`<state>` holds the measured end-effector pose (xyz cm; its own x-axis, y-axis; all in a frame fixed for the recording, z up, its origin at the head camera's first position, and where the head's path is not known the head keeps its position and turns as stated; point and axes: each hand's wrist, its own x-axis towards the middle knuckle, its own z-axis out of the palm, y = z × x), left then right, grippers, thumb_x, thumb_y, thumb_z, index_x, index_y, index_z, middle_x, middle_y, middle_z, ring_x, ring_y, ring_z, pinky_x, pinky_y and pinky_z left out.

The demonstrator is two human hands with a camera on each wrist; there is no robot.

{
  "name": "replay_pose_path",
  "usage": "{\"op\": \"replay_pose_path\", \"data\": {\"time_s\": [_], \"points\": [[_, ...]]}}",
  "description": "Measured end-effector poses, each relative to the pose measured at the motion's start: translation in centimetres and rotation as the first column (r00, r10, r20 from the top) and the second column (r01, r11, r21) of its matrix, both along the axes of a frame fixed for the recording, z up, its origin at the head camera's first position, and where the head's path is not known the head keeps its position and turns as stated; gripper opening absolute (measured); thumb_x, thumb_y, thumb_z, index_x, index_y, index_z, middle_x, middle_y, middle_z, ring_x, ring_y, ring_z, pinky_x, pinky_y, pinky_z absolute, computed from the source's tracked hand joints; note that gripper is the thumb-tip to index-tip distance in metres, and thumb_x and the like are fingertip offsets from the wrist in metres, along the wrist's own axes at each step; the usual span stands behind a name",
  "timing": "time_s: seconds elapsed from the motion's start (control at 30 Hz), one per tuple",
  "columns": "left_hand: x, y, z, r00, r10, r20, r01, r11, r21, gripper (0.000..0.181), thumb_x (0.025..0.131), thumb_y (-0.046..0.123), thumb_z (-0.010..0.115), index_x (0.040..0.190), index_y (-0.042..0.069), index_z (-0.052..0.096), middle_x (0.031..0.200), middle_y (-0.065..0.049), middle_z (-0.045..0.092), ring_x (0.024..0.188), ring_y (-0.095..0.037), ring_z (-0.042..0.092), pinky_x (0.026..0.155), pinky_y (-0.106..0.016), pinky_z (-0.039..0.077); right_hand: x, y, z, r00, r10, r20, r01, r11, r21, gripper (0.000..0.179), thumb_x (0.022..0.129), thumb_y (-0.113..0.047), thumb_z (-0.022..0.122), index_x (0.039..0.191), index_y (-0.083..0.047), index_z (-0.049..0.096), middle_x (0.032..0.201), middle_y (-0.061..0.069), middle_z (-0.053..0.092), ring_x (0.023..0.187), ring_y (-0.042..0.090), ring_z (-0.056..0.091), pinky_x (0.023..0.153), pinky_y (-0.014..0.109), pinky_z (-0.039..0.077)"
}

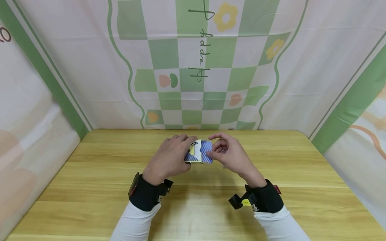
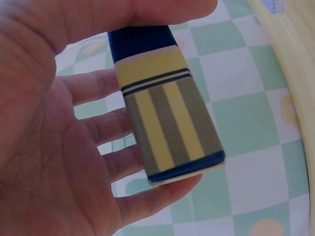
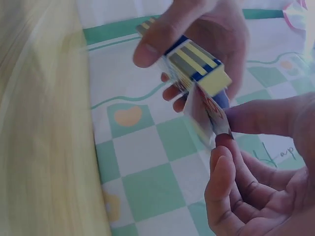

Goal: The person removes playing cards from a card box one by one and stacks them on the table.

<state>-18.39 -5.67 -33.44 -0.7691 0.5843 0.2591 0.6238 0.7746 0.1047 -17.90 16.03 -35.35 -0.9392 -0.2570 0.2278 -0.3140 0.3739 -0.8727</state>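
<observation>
My left hand (image 1: 170,155) grips a playing-card box (image 1: 192,154) above the table, thumb on one side and fingers on the other. The left wrist view shows the striped yellow and blue side of the box (image 2: 162,108). Blue-backed playing cards (image 1: 206,146) stick out of its right end. With thumb and finger my right hand (image 1: 232,154) pinches the cards at that end. In the right wrist view a card face (image 3: 209,110) with red print stands out below the box's pale flap (image 3: 216,81). How many cards are pinched I cannot tell.
Both hands are over a wooden table (image 1: 99,167). A small blue-patterned piece (image 2: 273,5) shows on the wood in the left wrist view, partly cut off. A checked fabric backdrop (image 1: 193,80) hangs behind the table, with more cloth at both sides.
</observation>
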Motion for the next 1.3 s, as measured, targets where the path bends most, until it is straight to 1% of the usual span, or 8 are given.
{"op": "replay_pose_path", "data": {"time_s": [0.2,0.4,0.5,0.63,0.77,0.87,1.13,1.3], "points": [[-0.1,-0.3,0.0,1.0,0.006,0.004,-0.006,1.0,0.02,0.073,0.067,0.029,0.073,0.133,0.018,0.044,0.115,-0.001,0.052,0.1,-0.019,0.05,0.081,-0.039,0.039,-0.1,0.7,0.2,1.0,0.012,-0.029,-0.011,0.999,0.033,0.038,0.081,-0.011,0.065,0.118,-0.017,0.057,0.083,0.01,0.053,0.075,0.026,0.053,0.066,0.034,0.044],[-0.1,-0.4,0.0,1.0,0.016,0.011,-0.016,0.999,0.03,0.075,0.066,0.03,0.075,0.133,0.018,0.044,0.116,-0.001,0.052,0.099,-0.019,0.05,0.082,-0.039,0.039,-0.1,1.3,0.5,0.997,0.064,-0.053,-0.057,0.99,0.126,0.036,0.084,-0.018,0.064,0.119,-0.019,0.058,0.089,0.009,0.053,0.08,0.025,0.052,0.067,0.035,0.045],[-0.1,-0.4,0.0,1.0,0.01,0.012,-0.011,0.999,0.033,0.075,0.065,0.029,0.075,0.133,0.018,0.044,0.116,-0.002,0.052,0.098,-0.019,0.05,0.082,-0.039,0.039,0.0,1.6,0.6,0.988,0.111,-0.11,-0.087,0.975,0.207,0.047,0.079,-0.029,0.07,0.123,-0.019,0.055,0.097,0.005,0.052,0.085,0.023,0.049,0.069,0.035,0.045],[-0.1,-0.3,-0.1,1.0,0.005,0.009,-0.005,0.999,0.032,0.075,0.065,0.028,0.075,0.133,0.019,0.044,0.114,-0.001,0.052,0.097,-0.018,0.05,0.081,-0.038,0.039,0.3,1.8,0.8,0.975,0.135,-0.179,-0.069,0.941,0.332,0.066,0.069,-0.043,0.076,0.126,-0.021,0.052,0.111,0.0,0.045,0.094,0.02,0.046,0.073,0.032,0.045],[-0.2,-0.3,-0.1,1.0,0.0,0.005,0.0,1.0,0.026,0.076,0.064,0.027,0.075,0.133,0.019,0.044,0.112,0.0,0.051,0.094,-0.017,0.049,0.079,-0.038,0.04,0.4,1.7,0.8,0.96,0.143,-0.241,-0.033,0.912,0.409,0.067,0.065,-0.042,0.078,0.123,-0.018,0.054,0.117,-0.002,0.042,0.1,0.018,0.044,0.075,0.031,0.045],[-0.1,-0.3,-0.1,1.0,-0.002,0.005,0.002,1.0,0.02,0.075,0.065,0.028,0.074,0.133,0.019,0.044,0.111,0.0,0.051,0.094,-0.017,0.049,0.078,-0.037,0.04,0.3,1.7,0.8,0.951,0.149,-0.27,-0.018,0.901,0.434,0.064,0.066,-0.037,0.079,0.123,-0.018,0.055,0.116,-0.003,0.042,0.101,0.018,0.043,0.077,0.032,0.044],[-0.2,-0.4,-0.1,1.0,0.012,0.01,-0.012,1.0,0.024,0.076,0.065,0.03,0.075,0.133,0.018,0.044,0.114,0.0,0.052,0.097,-0.018,0.05,0.079,-0.038,0.039,0.3,2.1,0.6,0.943,0.178,-0.281,-0.021,0.876,0.482,0.068,0.068,-0.029,0.078,0.13,-0.023,0.05,0.116,0.002,0.038,0.103,0.023,0.039,0.077,0.035,0.043],[-0.2,-0.4,-0.1,1.0,0.007,0.009,-0.007,1.0,0.026,0.076,0.065,0.029,0.075,0.133,0.019,0.044,0.112,0.0,0.052,0.094,-0.017,0.05,0.077,-0.037,0.039,0.3,2.0,0.6,0.945,0.172,-0.28,-0.017,0.877,0.48,0.066,0.068,-0.035,0.078,0.127,-0.023,0.051,0.118,-0.001,0.038,0.106,0.022,0.038,0.079,0.037,0.044]]}}
